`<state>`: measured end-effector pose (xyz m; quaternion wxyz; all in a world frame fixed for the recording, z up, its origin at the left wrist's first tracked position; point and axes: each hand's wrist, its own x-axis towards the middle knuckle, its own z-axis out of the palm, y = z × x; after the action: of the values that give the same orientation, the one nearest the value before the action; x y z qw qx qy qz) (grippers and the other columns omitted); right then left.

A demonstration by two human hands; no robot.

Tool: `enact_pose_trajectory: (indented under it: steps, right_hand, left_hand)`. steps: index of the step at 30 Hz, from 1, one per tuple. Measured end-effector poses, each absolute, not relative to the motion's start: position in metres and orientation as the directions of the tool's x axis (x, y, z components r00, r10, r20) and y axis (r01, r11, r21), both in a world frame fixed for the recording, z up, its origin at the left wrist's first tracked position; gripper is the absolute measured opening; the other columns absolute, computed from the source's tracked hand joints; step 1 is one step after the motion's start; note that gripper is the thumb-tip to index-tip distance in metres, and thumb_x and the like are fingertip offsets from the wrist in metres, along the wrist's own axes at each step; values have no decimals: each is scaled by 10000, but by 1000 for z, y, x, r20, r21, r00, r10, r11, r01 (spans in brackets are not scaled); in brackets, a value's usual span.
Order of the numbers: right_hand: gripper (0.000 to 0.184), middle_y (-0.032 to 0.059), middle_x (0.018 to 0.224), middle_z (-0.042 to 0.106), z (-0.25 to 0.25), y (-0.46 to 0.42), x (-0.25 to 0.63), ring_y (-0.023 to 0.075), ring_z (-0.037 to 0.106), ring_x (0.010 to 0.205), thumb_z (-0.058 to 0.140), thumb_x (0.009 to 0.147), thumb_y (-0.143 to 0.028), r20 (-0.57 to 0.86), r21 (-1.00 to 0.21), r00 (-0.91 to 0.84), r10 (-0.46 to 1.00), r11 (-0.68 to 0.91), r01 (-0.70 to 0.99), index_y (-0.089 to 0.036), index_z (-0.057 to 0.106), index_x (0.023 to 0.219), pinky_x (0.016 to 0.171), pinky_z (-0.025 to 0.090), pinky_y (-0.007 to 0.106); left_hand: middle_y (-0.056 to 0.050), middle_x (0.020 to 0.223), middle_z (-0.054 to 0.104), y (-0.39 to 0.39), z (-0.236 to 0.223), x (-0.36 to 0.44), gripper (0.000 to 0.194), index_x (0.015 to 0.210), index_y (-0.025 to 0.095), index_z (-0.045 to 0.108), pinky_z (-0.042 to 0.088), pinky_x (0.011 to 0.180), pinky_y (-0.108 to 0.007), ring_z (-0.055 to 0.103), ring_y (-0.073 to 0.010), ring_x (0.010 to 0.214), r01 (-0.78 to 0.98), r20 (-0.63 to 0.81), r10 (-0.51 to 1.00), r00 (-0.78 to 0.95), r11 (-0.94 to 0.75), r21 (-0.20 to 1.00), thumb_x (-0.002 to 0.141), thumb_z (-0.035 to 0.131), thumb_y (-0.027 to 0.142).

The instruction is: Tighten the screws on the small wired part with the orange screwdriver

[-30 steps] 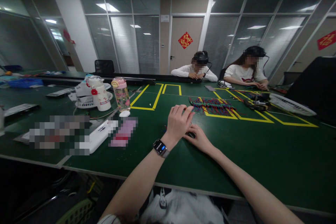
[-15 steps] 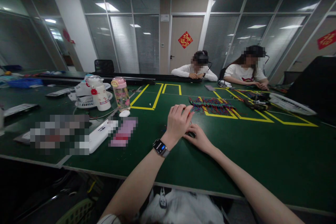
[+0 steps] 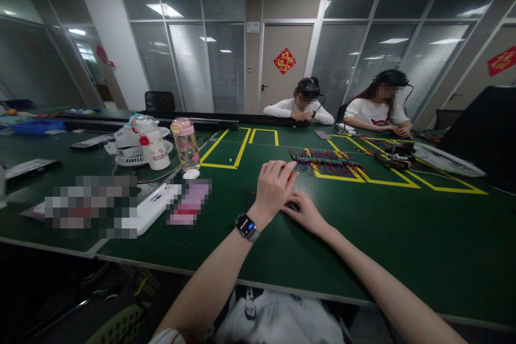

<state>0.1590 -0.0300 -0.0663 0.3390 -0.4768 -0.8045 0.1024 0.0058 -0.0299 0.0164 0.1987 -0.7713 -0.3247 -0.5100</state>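
Observation:
My left hand, with a smartwatch on the wrist, hovers over the green table with its fingers curled downward, back of the hand toward me. My right hand lies just beside it, fingers bent around a small dark object pressed to the tabletop. What the left fingers pinch is hidden. A pile of braided red, blue and green cords lies a little beyond both hands.
A white bottle, a pink-capped clear bottle and a white fan stand at the left. Yellow tape outlines mark the table. Two people sit working at the far side. A white keyboard-like item lies at right.

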Motion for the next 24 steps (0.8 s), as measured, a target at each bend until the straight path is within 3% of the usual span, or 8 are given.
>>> enact_pose_trajectory:
  steps: [3, 9, 18, 24]
  right_hand:
    - [110, 72, 948, 658, -66, -30, 159, 233, 561, 901, 669, 805, -275, 448, -498, -319, 835, 529, 687, -206, 724, 871, 843, 430, 386]
    - [113, 73, 934, 655, -65, -31, 159, 231, 561, 894, 669, 807, -275, 446, -493, -321, 835, 529, 691, -203, 727, 872, 847, 424, 383]
    - [126, 77, 950, 659, -70, -27, 161, 236, 559, 910, 662, 813, -280, 452, -486, -328, 830, 537, 689, -201, 729, 885, 853, 419, 387]
    - [123, 75, 942, 659, -69, -28, 161, 232, 558, 894, 665, 808, -285, 460, -486, -325, 826, 541, 686, -208, 728, 879, 836, 426, 380]
  left_hand:
    - [-77, 934, 581, -31, 16, 5, 267, 1138, 182, 588, 460, 762, -327, 543, -193, 870, 712, 909, 317, 270, -701, 33, 926, 473, 297]
    - [-105, 1075, 612, -29, 17, 6, 348, 1261, 116, 491, 448, 871, -337, 546, -198, 1006, 681, 902, 318, 293, -731, 37, 934, 374, 150]
    - [-70, 899, 575, -31, 16, 6, 236, 1079, 182, 610, 444, 743, -320, 528, -192, 837, 703, 912, 308, 269, -710, 33, 922, 476, 295]
    - [-98, 1063, 609, -31, 17, 7, 336, 1234, 130, 514, 443, 847, -336, 542, -195, 980, 668, 898, 331, 289, -742, 59, 930, 372, 143]
